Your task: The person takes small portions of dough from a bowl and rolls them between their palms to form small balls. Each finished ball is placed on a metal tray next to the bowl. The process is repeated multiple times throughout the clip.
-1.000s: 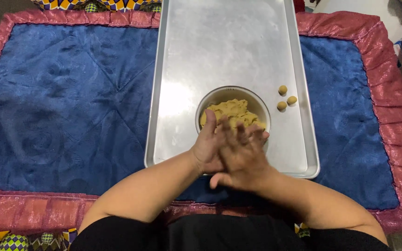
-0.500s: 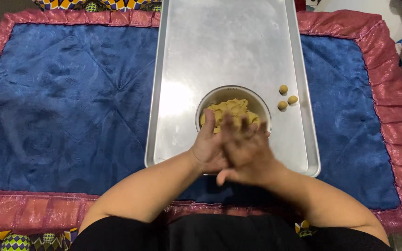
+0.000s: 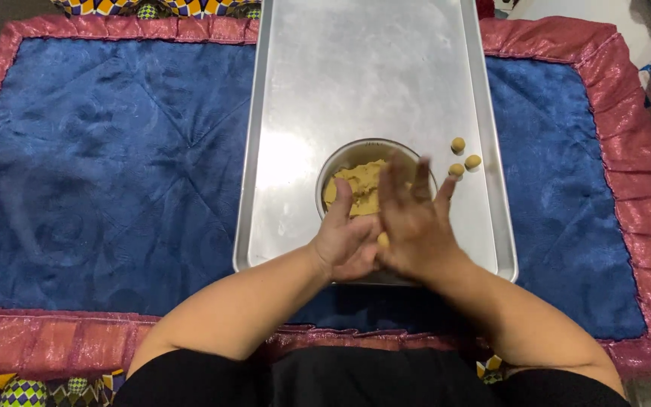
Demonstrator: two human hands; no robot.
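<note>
Left hand (image 3: 344,243): palm up, fingers loosely curled, at the near edge of the tray, cupping a small lump of dough (image 3: 383,240) from below. Right hand (image 3: 414,222): laid flat over the left, fingers spread and pointing to the far side, somewhat blurred; the lump is pressed between the two palms, and only a small yellow part of it shows at the gap between them. Neither hand is clenched; both are closed on the lump palm to palm. Round metal bowl (image 3: 348,156): stands on the tray just beyond the hands, its near rim hidden by the fingers. Mass of yellow dough (image 3: 362,188): lies in the bowl, rough-surfaced. Three small dough balls (image 3: 463,160): sit on the tray to the right of the bowl, close together, near the tray's right rim. Rectangular metal tray (image 3: 356,68): long side running near to far, lying on the cloth. Blue quilted cloth (image 3: 114,166): spread beneath the tray, bordered in shiny red. Black garment (image 3: 356,384): at the nearest edge of view.
</note>
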